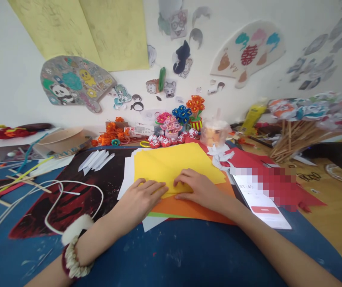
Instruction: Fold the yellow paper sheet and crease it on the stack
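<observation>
A sheet of yellow paper [179,159] lies on a stack of white and coloured sheets, with orange paper [197,209] showing below its near edge. My left hand [145,196] rests with its fingers stretched flat over the near left part of the yellow sheet. Curled fingers and thumb of my right hand [196,189] close around the sheet's near edge, which looks slightly raised or folded there. The right fingertips partly hide that edge. White folded paper strips [96,160] lie left of the stack, and crumpled white pieces [220,157] lie at its right.
A lit phone [260,199] lies right of the stack beside red paper [305,191]. White cables [60,191] loop at left. Behind stand pipe-cleaner flowers [181,114], a plastic cup [215,133] and a cardboard bowl [61,141]. Bundled sticks [290,135] lean at right.
</observation>
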Motion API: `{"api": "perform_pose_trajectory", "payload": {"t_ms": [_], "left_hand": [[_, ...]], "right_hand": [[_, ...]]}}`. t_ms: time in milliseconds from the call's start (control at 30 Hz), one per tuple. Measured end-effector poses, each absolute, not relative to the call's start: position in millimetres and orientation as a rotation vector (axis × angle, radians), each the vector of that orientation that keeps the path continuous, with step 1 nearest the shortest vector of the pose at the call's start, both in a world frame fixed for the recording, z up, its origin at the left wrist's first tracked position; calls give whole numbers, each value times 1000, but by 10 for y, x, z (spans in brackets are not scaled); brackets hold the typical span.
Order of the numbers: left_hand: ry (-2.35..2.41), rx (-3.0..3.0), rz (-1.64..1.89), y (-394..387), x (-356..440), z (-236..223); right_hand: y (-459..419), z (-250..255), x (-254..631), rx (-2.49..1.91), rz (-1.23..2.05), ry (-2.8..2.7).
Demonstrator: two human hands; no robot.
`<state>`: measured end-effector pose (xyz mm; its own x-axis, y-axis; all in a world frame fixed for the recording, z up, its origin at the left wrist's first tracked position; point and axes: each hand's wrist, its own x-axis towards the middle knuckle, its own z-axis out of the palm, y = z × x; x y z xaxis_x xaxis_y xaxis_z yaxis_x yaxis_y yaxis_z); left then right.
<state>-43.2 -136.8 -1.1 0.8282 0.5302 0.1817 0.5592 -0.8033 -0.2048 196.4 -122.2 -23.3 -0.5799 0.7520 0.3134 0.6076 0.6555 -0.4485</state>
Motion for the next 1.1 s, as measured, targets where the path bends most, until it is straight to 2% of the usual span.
{"api": "perform_pose_trajectory", "payload": {"t_ms": [233,367,467,733,1100], "left_hand": [[-648,-2618,-46,-1293,-332,41],[-622,-2555,-37,-1304,-302,136],[-734,-2604,-153,-1285,-286,246],[-872,-2570,-531,-1257,-148,326],[-699,-2488,-283,-1264,-309,233]], "right_hand": [[-1188,-274,1993,-756,-233,-2559],[-1173,-278,1987,-715,-447,-2452],[-1190,-215,1993,-735,-453,-2312],[-1246,-123,2015,-799,-155,-2003],[-1160,-134,2102,-696,-318,-2128]]}}
